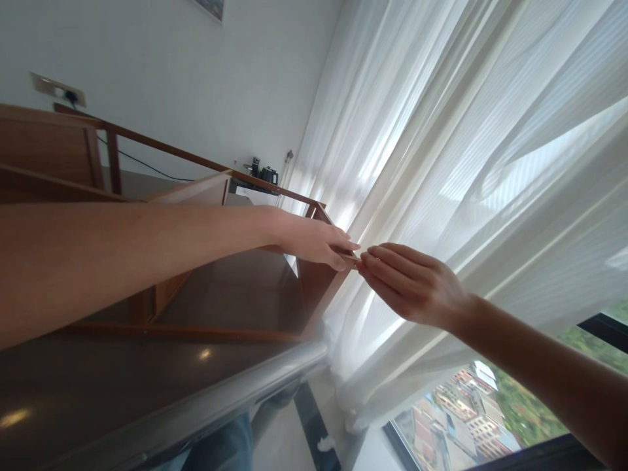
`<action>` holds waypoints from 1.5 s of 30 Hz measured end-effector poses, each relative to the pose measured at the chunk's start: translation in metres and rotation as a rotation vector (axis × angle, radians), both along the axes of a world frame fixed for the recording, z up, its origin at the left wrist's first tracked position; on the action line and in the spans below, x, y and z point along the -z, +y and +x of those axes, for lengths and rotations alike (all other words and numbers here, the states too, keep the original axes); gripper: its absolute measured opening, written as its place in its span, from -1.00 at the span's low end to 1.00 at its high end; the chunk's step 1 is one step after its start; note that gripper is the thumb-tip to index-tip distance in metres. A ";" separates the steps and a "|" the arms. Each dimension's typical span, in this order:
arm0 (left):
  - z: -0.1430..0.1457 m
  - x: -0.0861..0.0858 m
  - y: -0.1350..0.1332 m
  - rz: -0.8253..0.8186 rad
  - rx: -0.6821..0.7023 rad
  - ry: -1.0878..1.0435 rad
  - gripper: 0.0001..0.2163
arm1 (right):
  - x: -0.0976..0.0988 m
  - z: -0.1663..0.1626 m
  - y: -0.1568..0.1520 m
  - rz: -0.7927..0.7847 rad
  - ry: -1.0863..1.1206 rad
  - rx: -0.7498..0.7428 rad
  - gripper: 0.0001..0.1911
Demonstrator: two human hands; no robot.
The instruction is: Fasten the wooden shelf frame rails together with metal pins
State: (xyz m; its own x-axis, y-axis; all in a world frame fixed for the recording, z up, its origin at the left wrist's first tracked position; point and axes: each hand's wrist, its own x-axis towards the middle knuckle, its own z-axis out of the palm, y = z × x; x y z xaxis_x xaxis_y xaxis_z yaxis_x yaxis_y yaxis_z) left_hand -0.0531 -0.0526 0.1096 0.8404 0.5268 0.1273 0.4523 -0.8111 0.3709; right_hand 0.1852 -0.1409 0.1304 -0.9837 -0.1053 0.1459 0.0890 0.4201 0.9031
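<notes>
A brown wooden shelf frame [196, 332] lies across the left half of the view, with an upright end panel [318, 288] at its right end. My left hand [316, 241] reaches over the frame, its thumb and fingers closed round the top corner of that panel. Just to the right, my right hand [409, 281] has its fingers pressed together at the tip of the same corner. A thin pale edge of wood shows between the two hands. What lies under the right fingertips is hidden.
White sheer curtains [417, 144] hang close behind my hands. Below them, a window [471, 418] looks out on buildings. Clear plastic wrapping [275, 376] runs along the table's near edge. A black kettle [269, 174] stands farther back, and a wall socket [57, 88] holds a plug.
</notes>
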 end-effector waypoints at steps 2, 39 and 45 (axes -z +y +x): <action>0.000 0.000 0.000 0.009 0.007 0.007 -0.32 | 0.004 0.002 -0.001 -0.002 0.069 0.012 -0.88; 0.000 -0.001 -0.002 0.018 -0.011 0.049 -0.37 | 0.021 0.010 0.000 0.019 0.231 0.043 -0.90; 0.000 -0.001 -0.002 0.023 -0.009 0.048 -0.37 | 0.020 0.010 0.002 0.124 0.199 0.015 -0.94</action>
State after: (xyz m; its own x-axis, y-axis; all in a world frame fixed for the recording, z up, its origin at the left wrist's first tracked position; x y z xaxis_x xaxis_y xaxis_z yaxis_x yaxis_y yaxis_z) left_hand -0.0526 -0.0549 0.1111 0.8408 0.5321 0.0996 0.4767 -0.8149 0.3296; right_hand 0.1950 -0.1393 0.1103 -0.9384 -0.1197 0.3241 0.2761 0.3042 0.9117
